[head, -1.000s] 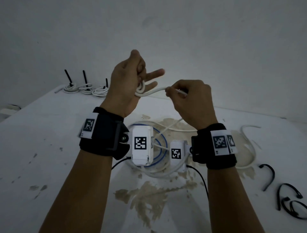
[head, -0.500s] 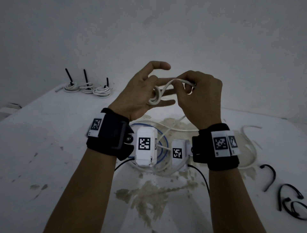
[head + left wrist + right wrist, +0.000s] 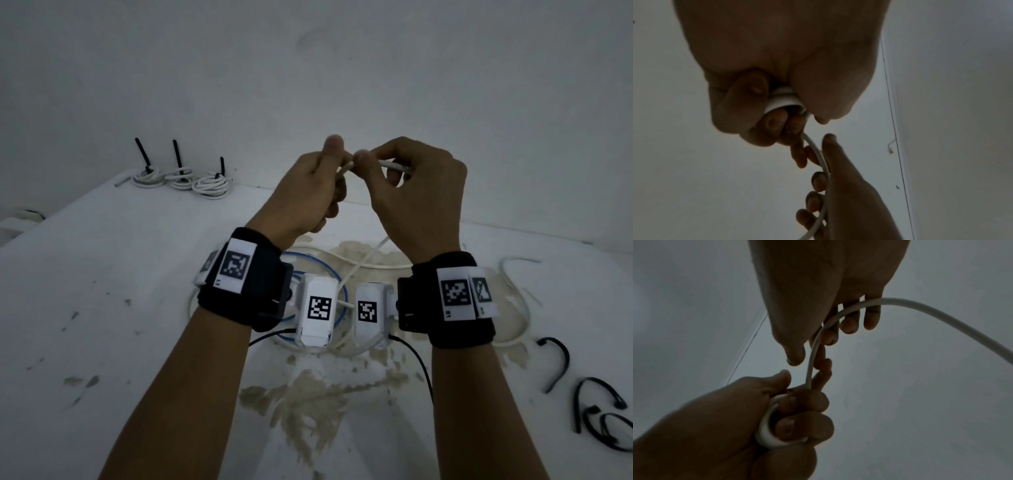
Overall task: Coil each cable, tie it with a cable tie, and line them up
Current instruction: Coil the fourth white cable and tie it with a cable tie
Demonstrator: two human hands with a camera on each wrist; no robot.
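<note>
A: Where is the cable [image 3: 387, 165] now?

B: Up off the desk [image 3: 102, 291], between your hands. Your left hand [image 3: 310, 192] is curled round the small coil [image 3: 766, 431] wound on its fingers. Your right hand [image 3: 416, 192] pinches the free run just beside it, at 3 o'clock from the left thumb. The tail drops between your wrists to the loose cables [image 3: 513, 308] on the desk.

A: How will it handle?

B: Light and springy, I judge. It bends smoothly but will likely want to unwind, so keep the coil wrapped tight in your fist. Take the free run close to the coil and let it slide through your fingertips.

A: And after?

B: Ties [image 3: 561, 363] lie at 4 o'clock, and three tied coils [image 3: 209, 185] wait at 10 o'clock.
</note>
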